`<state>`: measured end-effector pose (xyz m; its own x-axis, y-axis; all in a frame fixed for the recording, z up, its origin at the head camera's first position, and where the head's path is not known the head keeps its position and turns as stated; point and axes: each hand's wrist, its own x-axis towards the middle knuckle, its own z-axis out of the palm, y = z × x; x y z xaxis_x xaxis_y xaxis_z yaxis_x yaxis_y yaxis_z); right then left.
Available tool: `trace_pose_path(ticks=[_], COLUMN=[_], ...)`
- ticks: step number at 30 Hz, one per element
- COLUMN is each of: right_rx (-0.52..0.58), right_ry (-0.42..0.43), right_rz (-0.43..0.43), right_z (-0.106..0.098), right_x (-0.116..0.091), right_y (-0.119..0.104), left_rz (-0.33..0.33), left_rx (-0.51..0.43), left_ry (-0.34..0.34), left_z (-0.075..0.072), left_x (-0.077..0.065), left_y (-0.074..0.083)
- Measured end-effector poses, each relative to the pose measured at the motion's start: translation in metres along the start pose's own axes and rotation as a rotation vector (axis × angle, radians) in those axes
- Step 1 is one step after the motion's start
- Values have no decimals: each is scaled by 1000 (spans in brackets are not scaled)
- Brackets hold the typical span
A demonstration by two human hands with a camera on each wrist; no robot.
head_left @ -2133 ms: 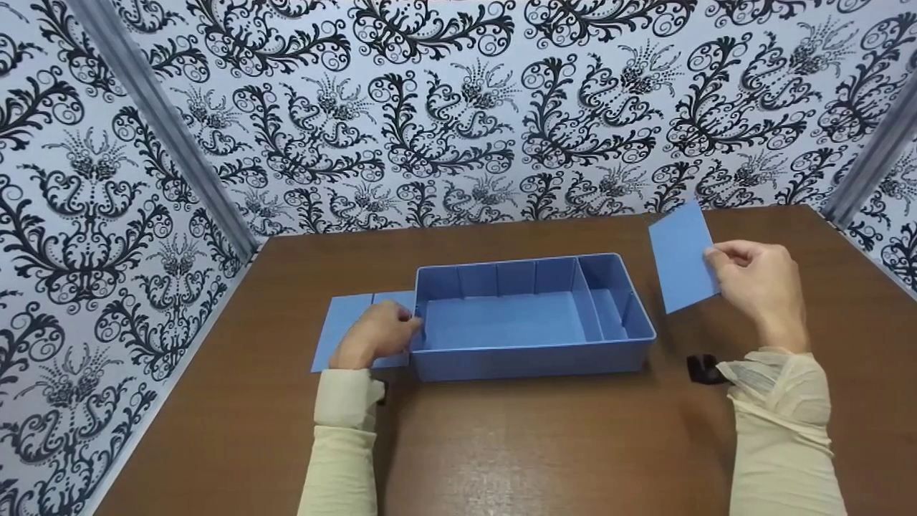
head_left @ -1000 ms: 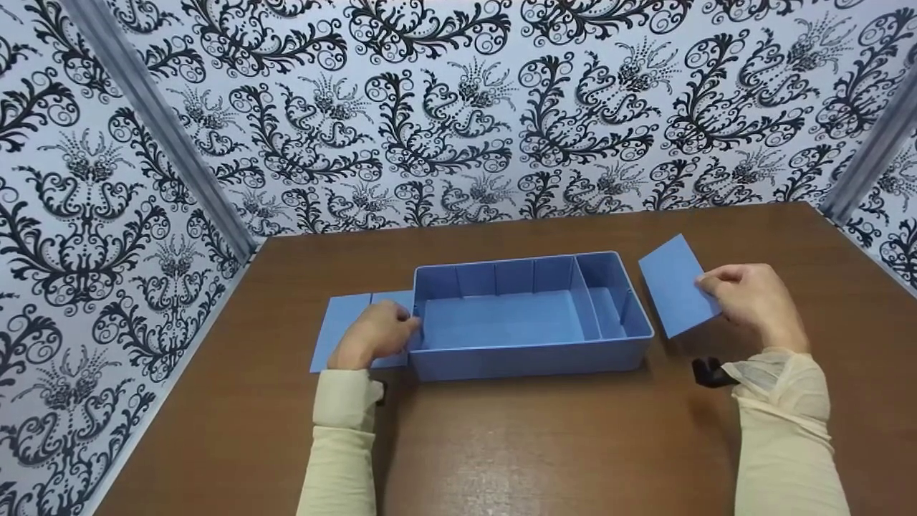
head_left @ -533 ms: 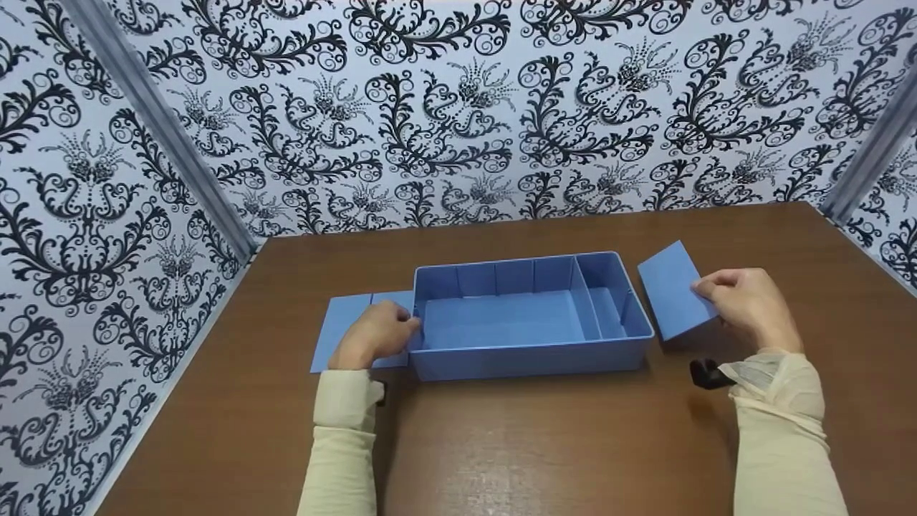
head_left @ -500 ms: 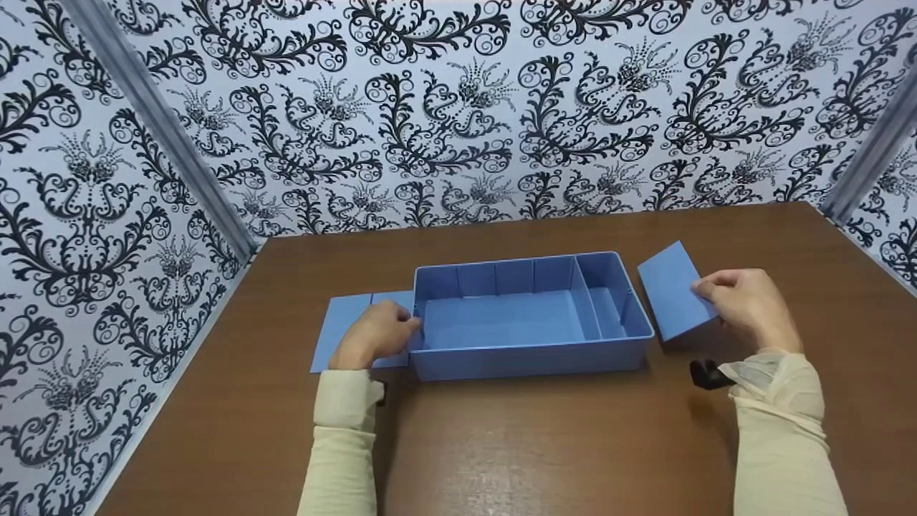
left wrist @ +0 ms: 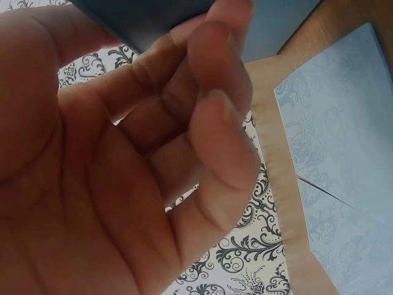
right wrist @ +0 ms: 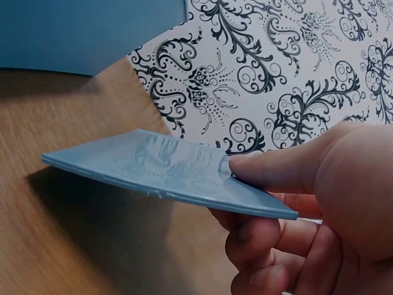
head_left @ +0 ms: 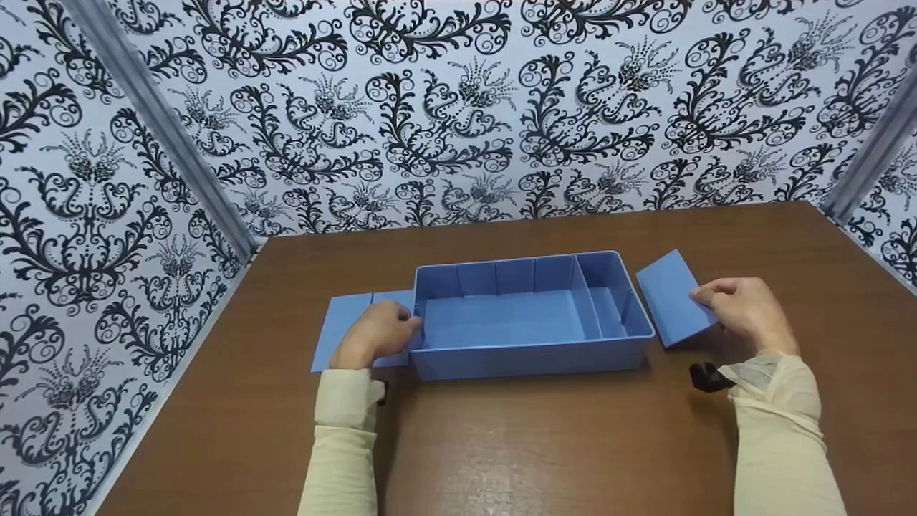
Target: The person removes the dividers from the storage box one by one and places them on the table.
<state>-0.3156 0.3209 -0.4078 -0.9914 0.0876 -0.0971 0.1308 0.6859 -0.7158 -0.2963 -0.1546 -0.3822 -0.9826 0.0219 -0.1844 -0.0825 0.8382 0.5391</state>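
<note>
A blue plastic box (head_left: 530,360) stands mid-table, with one upright wall inside marking off a narrow compartment at its right end. My left hand (head_left: 377,331) holds the box's left rim between thumb and fingers; in the left wrist view the hand (left wrist: 153,123) curls up to the dark box wall (left wrist: 147,18). Just right of the box, my right hand (head_left: 745,309) pinches a flat blue plastic divider (head_left: 672,297) by its right edge. The divider is tilted, its lower corner close over the table. In the right wrist view the thumb lies on top of the divider (right wrist: 159,166), fingers underneath.
Flat blue panels (head_left: 347,319) lie on the brown table (head_left: 516,444) left of the box, partly under my left hand. Patterned black-and-white walls (head_left: 458,107) close off the back and sides. A black wrist mount (head_left: 708,376) juts from my right sleeve.
My right hand has come down with the divider, which went from nearly upright to a slant low beside the box's right end. My left hand stays at the left rim; the box has not moved.
</note>
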Motion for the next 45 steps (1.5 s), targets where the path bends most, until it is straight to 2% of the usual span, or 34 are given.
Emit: trace_pose_path(ticks=[5,12,19,26,32,45], right_rx=[33,75,75,45,44,68], right_ry=[-20,-20,-14,10,21,32], right_rz=[24,48,59,35,76,156], right_z=[2,3,4,5,6,7], right_x=[1,2,3,3,3,5], right_y=[3,7,10,14,16,18], left_rz=[-15,17,1,-20,-26,28], left_rx=[-9,4,2,-8,-10,5], left_ry=[-8,0,0,-2,-10,8], left_z=[0,0,0,0,0,-1], left_x=[1,0,0,-1,-1,-3], left_y=[-1,-2,-1,0,1,1])
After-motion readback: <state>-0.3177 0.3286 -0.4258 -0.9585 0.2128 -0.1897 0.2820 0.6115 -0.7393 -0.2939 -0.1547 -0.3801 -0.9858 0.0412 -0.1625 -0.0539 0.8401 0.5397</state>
